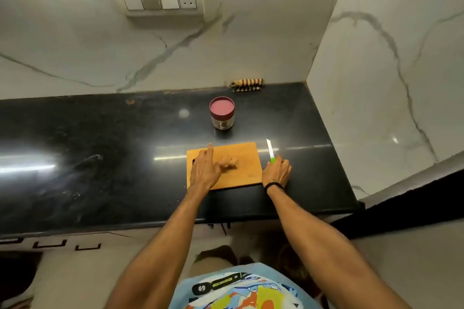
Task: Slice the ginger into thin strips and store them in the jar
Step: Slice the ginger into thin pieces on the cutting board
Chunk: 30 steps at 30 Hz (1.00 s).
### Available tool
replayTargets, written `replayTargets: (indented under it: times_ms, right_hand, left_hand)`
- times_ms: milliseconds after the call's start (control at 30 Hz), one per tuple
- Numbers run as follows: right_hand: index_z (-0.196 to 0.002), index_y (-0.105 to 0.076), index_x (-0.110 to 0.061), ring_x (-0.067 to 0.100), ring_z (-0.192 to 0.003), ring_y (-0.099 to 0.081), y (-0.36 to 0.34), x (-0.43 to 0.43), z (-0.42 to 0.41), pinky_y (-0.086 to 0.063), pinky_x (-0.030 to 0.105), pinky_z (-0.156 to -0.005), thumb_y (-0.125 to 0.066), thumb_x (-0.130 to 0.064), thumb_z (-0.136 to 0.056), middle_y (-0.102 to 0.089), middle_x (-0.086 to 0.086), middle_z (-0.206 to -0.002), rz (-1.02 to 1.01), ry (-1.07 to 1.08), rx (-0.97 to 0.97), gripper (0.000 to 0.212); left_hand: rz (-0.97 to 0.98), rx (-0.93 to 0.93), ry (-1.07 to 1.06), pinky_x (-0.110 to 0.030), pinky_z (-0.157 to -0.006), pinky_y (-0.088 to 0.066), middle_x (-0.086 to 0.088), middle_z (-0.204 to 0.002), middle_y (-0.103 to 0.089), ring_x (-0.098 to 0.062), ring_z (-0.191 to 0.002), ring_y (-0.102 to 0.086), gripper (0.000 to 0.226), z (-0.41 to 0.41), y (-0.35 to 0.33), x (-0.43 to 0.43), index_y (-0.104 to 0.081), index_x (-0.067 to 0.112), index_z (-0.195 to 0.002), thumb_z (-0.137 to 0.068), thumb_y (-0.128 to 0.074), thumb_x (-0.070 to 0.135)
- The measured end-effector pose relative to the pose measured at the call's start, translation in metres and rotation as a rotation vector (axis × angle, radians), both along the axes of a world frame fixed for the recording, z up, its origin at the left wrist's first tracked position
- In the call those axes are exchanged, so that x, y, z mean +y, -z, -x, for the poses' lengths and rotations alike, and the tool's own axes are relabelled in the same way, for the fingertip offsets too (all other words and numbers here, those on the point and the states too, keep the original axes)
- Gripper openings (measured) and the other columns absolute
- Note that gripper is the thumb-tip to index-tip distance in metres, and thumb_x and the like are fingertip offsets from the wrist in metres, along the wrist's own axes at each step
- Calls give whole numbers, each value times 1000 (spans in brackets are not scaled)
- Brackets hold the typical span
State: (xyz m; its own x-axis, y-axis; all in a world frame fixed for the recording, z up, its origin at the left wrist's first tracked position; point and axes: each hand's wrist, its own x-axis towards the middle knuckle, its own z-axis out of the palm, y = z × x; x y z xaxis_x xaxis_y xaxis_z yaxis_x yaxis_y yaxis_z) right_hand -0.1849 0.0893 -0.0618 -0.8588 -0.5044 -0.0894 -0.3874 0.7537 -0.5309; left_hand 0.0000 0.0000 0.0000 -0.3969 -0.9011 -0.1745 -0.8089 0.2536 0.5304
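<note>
Nearby, lidded jar behind board; right fingers grip knife, left fingers open beside ginger.

Dim warm light; glare streaks on black countertop; soft focus; wide-angle bending at edges.
</note>
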Motion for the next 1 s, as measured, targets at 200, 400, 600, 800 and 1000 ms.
replayTargets:
  times_ms: [200,400,600,800,1000]
  right_hand:
    - [-120,-60,-4,36,-108,-49,-6,-13,12,-39,38,-89,-56,-15,-98,-57,21,-114,-49,53,-51,25]
    - [-104,-65,-7,33,-96,-56,-14,-27,5,-40,33,-77,-54,-8,-94,-56,17,-108,98,215,-147,15]
    - [-97,-62,-12,16,-77,-49,-18,-20,-21,-36,23,-72,-62,-13,-91,-52,5,-99,190,132,-163,6]
    - [-99,-63,-10,14,-81,-51,-10,-20,-34,-38,22,-74,-65,-15,-90,-53,4,-99,202,5,-196,11]
    - [-102,-63,-9,15,-85,-52,-12,-29,-41,-41,24,-77,-65,-15,-90,-54,4,-98,221,-59,-240,14]
  left_hand:
    - [9,-63,159,-42,-104,-42,-10,-153,-39,-30,-132,-44,64,12,19,-16,-29,18,-157,-101,-55,37]
    - [27,-25,263,-40,-104,-44,-7,-146,-50,-28,-127,-50,48,20,43,-31,-48,16,-147,-101,-55,27]
    - [0,146,-5,-35,-87,-52,-2,-105,-70,-18,-102,-61,52,18,49,-18,-67,17,-127,-92,-60,55]
    - [-197,165,-145,-47,-100,-50,-8,-134,-56,-26,-122,-54,62,13,46,-19,-32,17,-154,-98,-55,31]
    - [35,-79,337,-39,-98,-45,-4,-159,-27,-29,-125,-40,89,7,44,-34,-25,35,-156,-82,-59,0]
